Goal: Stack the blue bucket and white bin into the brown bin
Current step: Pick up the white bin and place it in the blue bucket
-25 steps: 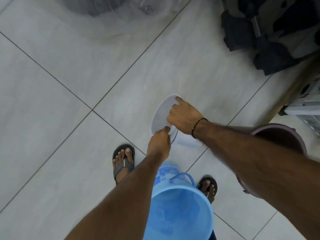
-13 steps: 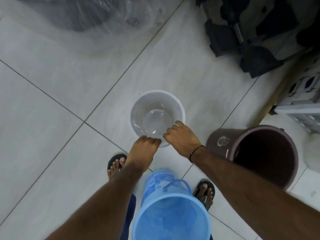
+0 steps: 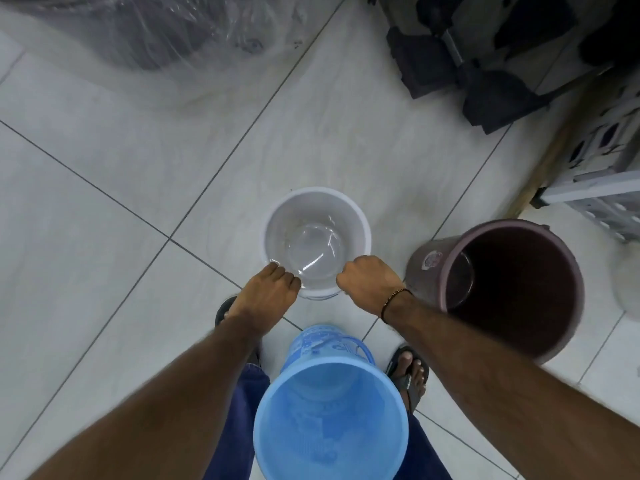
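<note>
A white bin (image 3: 317, 216) stands upright on the tiled floor, mouth up, with clear plastic inside it. My left hand (image 3: 268, 289) grips its near-left rim and my right hand (image 3: 370, 282) grips its near-right rim. The brown bin (image 3: 512, 289) stands upright to the right of the white bin, empty and dark inside. The blue bucket (image 3: 330, 424) stands closest to me between my feet, open end up, its handle folded against the far side.
A plastic-wrapped dark object (image 3: 166, 26) lies at the far left. Black bags or gear (image 3: 485, 57) sit at the far right, with a pale crate (image 3: 602, 161) and a wooden stick beside them. My sandalled feet flank the blue bucket.
The white bin went from tilted on its side to upright on the floor. My hands shifted to its near rim, and the view moved so the brown bin shows fully.
</note>
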Motion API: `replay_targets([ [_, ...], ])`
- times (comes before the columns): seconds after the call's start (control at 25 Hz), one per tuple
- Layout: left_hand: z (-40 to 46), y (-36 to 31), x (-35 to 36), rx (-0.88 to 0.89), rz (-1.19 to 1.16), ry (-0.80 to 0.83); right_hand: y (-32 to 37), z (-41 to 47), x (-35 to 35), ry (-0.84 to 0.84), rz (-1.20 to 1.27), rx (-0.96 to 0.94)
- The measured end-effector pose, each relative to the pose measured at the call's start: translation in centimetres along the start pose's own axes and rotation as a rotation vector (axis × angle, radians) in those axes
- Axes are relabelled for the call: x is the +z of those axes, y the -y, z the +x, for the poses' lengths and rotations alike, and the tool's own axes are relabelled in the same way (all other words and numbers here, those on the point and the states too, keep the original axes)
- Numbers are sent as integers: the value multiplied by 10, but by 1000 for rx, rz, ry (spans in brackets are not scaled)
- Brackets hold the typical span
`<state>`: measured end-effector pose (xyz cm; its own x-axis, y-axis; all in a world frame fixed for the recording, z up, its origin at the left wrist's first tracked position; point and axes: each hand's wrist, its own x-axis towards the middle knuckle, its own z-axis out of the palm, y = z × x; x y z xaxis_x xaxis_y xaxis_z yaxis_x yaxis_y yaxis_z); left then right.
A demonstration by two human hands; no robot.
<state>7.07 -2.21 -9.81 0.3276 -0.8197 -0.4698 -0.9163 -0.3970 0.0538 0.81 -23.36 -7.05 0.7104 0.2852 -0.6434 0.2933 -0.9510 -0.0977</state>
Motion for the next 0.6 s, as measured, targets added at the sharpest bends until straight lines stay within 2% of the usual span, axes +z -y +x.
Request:
replay_targets([
  [0.16, -59, -34, -83, -42, 74, -54, 14, -78, -47, -38, -5, -32],
  [0.28, -135, -82, -174, -144, -22, -57, 42, -170, -105, -27, 66, -25],
  [0.4, -209, -131, -235, -248, -72, -76, 81, -250, -146, -84, 51, -46],
  [0.52, -267, -183, -249, -309, -165, -117, 124, -308, -148, -63, 6, -83],
  [0.6, -291, -209, -228, -300, -223, -105, 149, -326, -130, -36, -14, -83],
])
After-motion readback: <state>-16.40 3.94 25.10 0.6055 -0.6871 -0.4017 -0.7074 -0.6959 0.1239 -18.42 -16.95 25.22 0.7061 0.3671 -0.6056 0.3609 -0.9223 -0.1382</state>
